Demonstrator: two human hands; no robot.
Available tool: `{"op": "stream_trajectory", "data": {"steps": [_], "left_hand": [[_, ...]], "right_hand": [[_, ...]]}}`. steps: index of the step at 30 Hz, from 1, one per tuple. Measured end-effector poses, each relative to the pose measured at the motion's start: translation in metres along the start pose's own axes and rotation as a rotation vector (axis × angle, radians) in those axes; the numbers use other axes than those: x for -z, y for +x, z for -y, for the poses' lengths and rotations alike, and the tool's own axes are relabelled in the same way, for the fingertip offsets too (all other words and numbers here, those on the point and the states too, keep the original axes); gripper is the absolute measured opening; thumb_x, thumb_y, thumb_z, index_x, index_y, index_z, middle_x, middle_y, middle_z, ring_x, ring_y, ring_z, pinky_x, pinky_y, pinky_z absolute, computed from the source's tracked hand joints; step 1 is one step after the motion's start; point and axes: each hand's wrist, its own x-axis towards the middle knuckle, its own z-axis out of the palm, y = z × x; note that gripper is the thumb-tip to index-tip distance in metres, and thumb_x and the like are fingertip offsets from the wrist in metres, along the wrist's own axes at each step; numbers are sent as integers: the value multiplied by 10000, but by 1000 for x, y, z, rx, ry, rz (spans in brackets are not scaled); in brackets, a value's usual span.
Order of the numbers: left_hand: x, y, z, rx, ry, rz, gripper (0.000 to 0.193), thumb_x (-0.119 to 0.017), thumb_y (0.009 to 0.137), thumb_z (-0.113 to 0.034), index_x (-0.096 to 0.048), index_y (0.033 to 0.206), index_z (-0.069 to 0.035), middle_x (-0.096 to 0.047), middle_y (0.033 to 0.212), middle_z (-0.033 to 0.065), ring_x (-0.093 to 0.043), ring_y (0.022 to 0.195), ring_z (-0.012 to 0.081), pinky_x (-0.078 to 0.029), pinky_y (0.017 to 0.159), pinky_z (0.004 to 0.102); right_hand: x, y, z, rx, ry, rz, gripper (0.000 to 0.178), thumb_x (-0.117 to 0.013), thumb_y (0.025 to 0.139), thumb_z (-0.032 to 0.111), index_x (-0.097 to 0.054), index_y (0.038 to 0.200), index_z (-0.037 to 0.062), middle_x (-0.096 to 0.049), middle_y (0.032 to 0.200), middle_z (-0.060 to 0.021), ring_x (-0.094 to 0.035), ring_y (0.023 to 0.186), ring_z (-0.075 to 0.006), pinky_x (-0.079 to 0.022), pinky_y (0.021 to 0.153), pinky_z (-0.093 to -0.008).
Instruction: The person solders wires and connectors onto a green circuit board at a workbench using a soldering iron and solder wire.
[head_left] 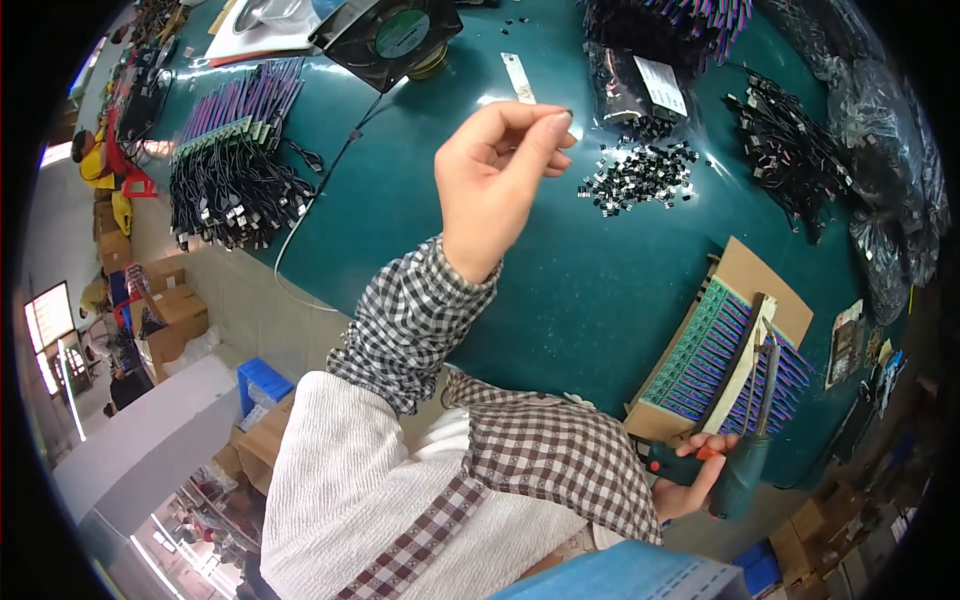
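Note:
My left hand is raised over the middle of the table, thumb and forefinger pinched together. A tiny dark speck shows at the fingertips, too small to make out. At the lower right, my right hand grips a soldering gun with a dark green handle and a red trigger. The gun's long metal tip reaches up over a row of green circuit boards with purple-blue wires. These lie on a cardboard sheet, with a pale bar across them.
A heap of small black-and-white connectors lies right of my left hand, below a clear bag. Black cables lie farther right. Finished-looking wired boards are bundled at left, near a black fan with its cord. A metal strip lies beyond.

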Motion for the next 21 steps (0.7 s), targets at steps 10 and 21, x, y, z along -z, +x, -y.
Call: {"op": "stream_trajectory", "data": {"steps": [10, 21], "left_hand": [[6, 51, 46, -35, 227, -26, 152, -579, 811, -85, -577, 867, 56, -608, 732, 76, -571, 598, 89, -469, 529, 184], [48, 133, 108, -172, 783, -362, 307, -631, 669, -221, -620, 868, 13, -638, 706, 105, -616, 687, 243, -474, 665, 318]], "right_hand": [[-8, -1, 3, -38, 42, -36, 275, -496, 851, 133, -444, 1076, -16, -510, 861, -67, -480, 730, -156, -405, 544, -236], [0, 1, -4, 3, 99, -47, 285, -501, 842, 128, -445, 1073, -30, -499, 858, -77, -479, 732, -164, -410, 540, -234]]}}
